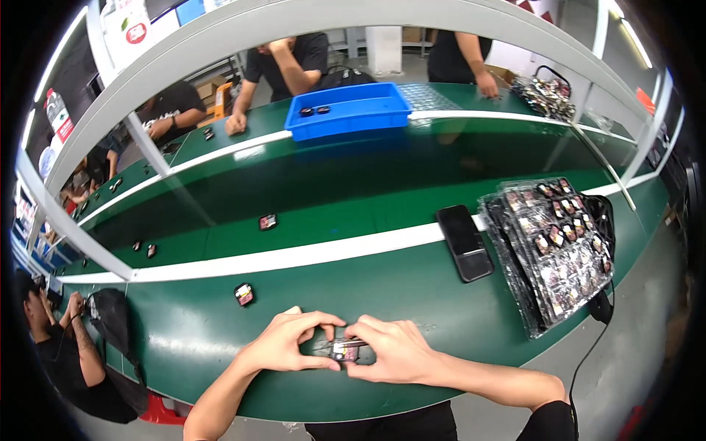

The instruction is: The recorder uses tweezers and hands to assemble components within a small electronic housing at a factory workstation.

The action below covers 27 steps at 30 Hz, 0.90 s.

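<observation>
Between my two hands, just above the green bench near its front edge, is a small black boxy piece (344,351) with a pink-and-white label. My left hand (288,342) curves round its left side, thumb tip at the lower corner and index finger bent above it. From the other side, my right hand (393,350) pinches the piece between thumb and fingers. A thin dark strip shows by the right fingertips; I cannot tell if it is part of the piece. Farther left on the bench lies a similar labelled piece (244,295).
At right, stacked clear plastic trays (548,257) hold several such pieces, beside a black phone (465,244). Another piece (268,222) lies beyond the white rail (309,253). A blue bin (349,110) stands across the bench. Other people sit opposite and at left.
</observation>
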Available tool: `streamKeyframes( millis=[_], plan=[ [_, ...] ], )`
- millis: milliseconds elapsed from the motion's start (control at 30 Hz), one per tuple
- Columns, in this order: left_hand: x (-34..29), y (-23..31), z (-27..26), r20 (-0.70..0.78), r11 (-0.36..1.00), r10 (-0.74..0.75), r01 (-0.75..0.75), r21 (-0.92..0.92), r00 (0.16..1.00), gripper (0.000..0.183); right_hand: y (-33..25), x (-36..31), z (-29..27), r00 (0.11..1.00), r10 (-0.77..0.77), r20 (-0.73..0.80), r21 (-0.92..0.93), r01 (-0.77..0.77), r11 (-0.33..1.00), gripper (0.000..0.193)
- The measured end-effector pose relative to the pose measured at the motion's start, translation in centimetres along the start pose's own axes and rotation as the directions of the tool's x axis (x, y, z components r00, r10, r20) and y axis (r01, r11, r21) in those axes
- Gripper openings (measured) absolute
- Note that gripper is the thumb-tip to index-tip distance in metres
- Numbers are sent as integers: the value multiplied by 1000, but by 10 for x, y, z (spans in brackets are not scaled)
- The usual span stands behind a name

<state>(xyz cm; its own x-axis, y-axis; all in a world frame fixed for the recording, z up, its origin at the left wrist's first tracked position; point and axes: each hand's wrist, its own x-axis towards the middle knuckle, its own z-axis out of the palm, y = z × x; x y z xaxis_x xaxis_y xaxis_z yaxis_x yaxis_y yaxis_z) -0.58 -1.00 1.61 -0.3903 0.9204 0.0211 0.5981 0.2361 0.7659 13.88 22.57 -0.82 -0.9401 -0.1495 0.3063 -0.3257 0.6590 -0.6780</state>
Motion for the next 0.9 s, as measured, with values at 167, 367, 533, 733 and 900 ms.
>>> streamKeyframes(
  millis=[167, 367, 533, 733, 900],
  plan=[
    [8, -10, -40, -216, 974, -130, 84, -211, 968, 43, -4, -10, -11, 998, -29, -64, 17, 30, 999, 42],
    [59, -84, -83, -580, 845, -22, 325, 424, 814, 68, -41, -39, -100, 938, 5, -347, -140, -57, 988, 45],
    [68, -123, -100, -570, 802, -37, 365, 474, 821, 42, 7, -83, -182, 632, 85, -770, -185, -349, 919, 51],
    [91, -107, -89, -567, 814, 38, 304, 495, 823, 37, 54, -164, -265, 257, 225, -940, -124, -870, 477, 50],
    [83, -57, -57, -502, 880, 78, 177, 440, 861, 37, 72, -177, -280, 205, 310, -929, -67, -913, 403, 52]
  ],
)
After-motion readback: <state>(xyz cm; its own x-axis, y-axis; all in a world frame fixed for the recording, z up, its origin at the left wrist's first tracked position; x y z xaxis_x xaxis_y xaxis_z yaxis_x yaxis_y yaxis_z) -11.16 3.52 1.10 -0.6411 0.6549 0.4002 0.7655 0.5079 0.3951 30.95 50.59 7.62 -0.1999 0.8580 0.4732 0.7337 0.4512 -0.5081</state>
